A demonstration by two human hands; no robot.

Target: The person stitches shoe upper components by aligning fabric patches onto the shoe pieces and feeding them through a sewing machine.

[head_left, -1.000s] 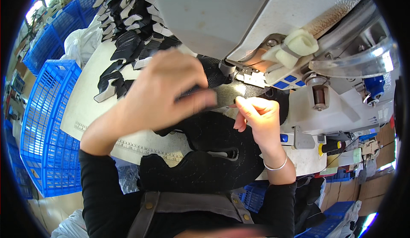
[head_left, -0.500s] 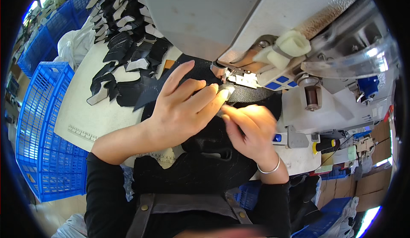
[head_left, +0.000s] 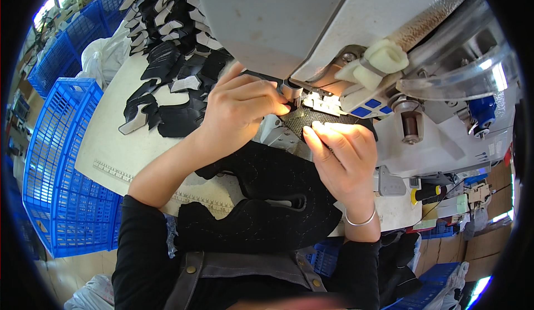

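A piece of dark mesh fabric (head_left: 297, 123) lies under the lit needle area of a sewing machine (head_left: 267, 26). My left hand (head_left: 239, 107) is closed, thumb and fingers pinched at the fabric's edge just left of the presser foot (head_left: 295, 96). On the right, my right hand (head_left: 345, 157) grips the near edge of the mesh with bunched fingertips. Black shaped fabric (head_left: 278, 198) with a slot-like opening and pale stitch lines hangs over the near table edge below both hands. Whether it joins the mesh is hidden. A metal plate (head_left: 281, 137) shows between the hands.
Black and white cut pieces (head_left: 181, 112) lie on the pale table (head_left: 111, 137) at left, with more stacked behind. A blue crate (head_left: 69, 171) stands beside the table. A bobbin (head_left: 410, 126) and a dark thread cone (head_left: 428, 193) are at right.
The mesh has swung under the needle, and the black fabric has shifted, uncovering the metal plate. My left fingers have curled in from a spread pose. My right hand has moved slightly right.
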